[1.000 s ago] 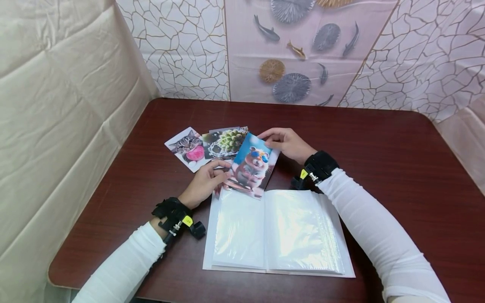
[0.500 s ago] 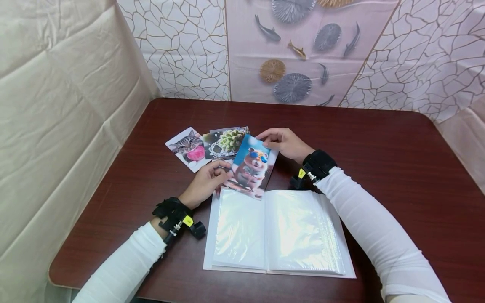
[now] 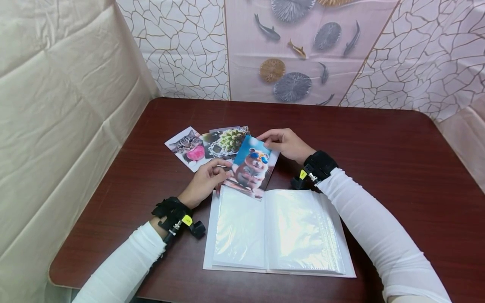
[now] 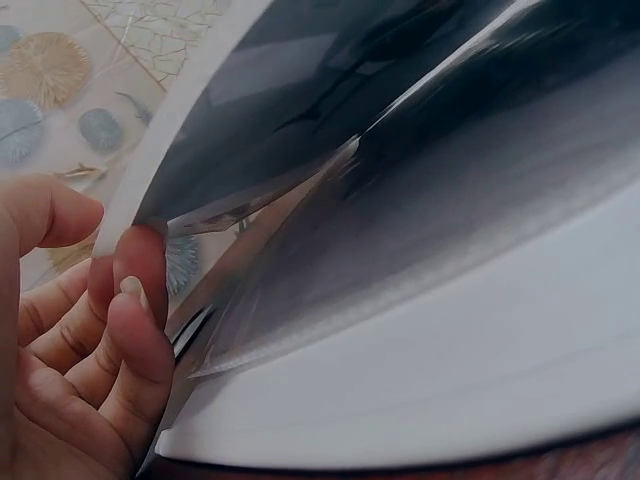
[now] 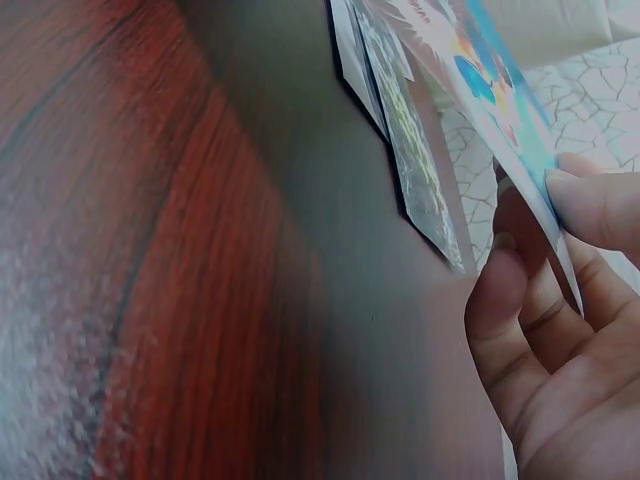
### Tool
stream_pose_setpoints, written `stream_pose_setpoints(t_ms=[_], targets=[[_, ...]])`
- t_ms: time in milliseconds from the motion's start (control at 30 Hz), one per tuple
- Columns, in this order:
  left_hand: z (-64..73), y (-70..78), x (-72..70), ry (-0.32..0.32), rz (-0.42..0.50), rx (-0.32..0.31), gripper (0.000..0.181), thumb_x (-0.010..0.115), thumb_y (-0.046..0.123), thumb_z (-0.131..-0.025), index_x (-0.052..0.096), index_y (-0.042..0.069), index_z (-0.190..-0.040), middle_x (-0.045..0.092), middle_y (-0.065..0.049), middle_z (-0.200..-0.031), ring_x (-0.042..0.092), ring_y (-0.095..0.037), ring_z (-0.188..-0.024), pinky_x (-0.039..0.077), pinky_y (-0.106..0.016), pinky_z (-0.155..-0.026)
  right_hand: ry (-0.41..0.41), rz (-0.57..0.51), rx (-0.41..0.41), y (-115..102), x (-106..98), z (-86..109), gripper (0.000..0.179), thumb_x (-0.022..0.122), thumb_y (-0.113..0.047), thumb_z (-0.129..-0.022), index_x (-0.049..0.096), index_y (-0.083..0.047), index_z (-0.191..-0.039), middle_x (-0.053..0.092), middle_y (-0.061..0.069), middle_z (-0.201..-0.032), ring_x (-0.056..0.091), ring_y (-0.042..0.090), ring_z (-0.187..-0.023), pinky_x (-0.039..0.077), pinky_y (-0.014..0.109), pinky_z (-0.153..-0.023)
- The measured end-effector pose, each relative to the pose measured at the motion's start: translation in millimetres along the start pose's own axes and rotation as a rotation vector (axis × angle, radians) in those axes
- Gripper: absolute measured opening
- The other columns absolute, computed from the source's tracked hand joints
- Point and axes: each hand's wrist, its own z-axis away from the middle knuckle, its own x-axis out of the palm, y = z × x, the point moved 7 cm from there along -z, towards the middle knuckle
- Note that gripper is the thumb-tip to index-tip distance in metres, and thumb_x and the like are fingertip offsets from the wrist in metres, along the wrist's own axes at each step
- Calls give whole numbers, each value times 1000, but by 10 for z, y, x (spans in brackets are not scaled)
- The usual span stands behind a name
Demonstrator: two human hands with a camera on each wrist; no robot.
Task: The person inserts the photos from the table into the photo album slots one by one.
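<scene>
A glossy photo of a hamster in sunglasses stands tilted between my two hands. Its lower end overlaps the top of the left clear pocket of an opened white photo album. My left hand pinches the photo's lower left edge, right above the album. At the upper right corner, my right hand grips the photo between thumb and fingers. The right wrist view shows that thumb flat on the printed face. Close up in the left wrist view, the left fingers curl at the sheet's edge, beside the pocket opening.
Behind the left hand lie more photos: a cat photo and a succulent photo overlapping others. The dark red wooden table extends around the album. Patterned cloth hangs behind it, and pale cloth hangs at the left.
Almost nothing moves. Both hands keep hold of the hamster photo, which shifts only very slightly; the album and the other photos stay in place.
</scene>
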Motion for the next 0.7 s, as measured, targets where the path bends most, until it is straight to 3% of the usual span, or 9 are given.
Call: stream_pose_setpoints(t_ms=[700], targets=[[-18, -32, -5, -1, 26, -15, 30, 62, 13, -102, 57, 6, -131, 60, 0, -76, 51, -14, -64, 49, -25, -58, -47, -32, 0, -75, 93, -10, 29, 57, -8, -103, 65, 0, -131, 66, 5, -91, 62, 18, -99, 49, 27, -92]])
